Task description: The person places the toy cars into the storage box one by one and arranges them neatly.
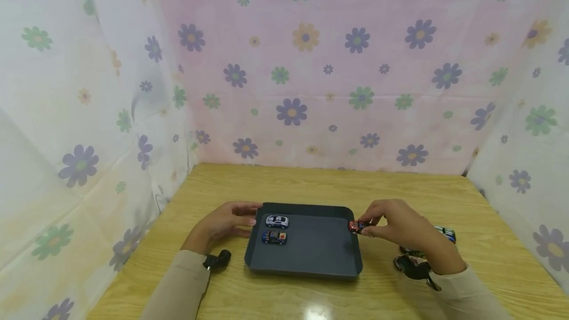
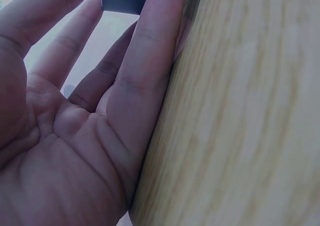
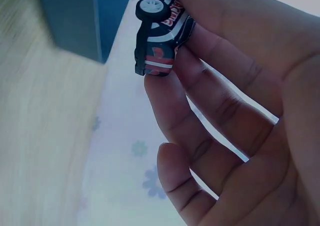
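Observation:
A dark grey tray (image 1: 317,251) sits on the table. In its left part stand a white-and-black toy car (image 1: 277,221) and, nearer, a dark blue toy car (image 1: 274,237). My left hand (image 1: 222,222) rests at the tray's left side, its fingers fairly straight and touching the wall near the far corner. Over the tray's right rim, my right hand (image 1: 397,221) pinches a red-and-black toy car (image 1: 356,226) between thumb and fingers. The right wrist view shows that car's (image 3: 159,40) white-rimmed wheel and striped end, beside the tray's corner (image 3: 75,25).
More toy cars lie on the table right of the tray, partly hidden by my right forearm; one is green and white (image 1: 446,233). The wooden table (image 1: 284,186) meets flower-printed cloth (image 1: 329,112) at the back and sides. Black camera mounts (image 1: 218,260) sit at both wrists.

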The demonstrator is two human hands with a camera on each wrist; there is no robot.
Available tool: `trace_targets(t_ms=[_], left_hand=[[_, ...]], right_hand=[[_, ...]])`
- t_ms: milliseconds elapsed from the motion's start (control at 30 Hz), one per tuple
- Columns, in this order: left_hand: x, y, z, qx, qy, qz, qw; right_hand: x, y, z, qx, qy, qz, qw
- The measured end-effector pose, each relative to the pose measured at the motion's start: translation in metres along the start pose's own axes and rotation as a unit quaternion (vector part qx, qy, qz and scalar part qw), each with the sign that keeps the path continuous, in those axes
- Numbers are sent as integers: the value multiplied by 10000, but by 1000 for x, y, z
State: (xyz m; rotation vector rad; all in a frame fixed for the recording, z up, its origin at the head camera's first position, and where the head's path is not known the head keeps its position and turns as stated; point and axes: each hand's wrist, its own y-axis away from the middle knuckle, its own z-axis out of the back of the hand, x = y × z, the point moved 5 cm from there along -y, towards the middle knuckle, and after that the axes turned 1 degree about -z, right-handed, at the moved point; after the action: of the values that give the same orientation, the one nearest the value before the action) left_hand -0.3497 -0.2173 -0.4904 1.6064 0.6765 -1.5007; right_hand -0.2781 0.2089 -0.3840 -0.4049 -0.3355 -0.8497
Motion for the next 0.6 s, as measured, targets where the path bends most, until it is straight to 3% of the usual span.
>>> trace_targets(t_ms=[600], left_hand=[[-2, 1, 0, -85, -67, 55, 9999]], right_hand=[[39, -51, -12, 303, -397, 216, 9985]])
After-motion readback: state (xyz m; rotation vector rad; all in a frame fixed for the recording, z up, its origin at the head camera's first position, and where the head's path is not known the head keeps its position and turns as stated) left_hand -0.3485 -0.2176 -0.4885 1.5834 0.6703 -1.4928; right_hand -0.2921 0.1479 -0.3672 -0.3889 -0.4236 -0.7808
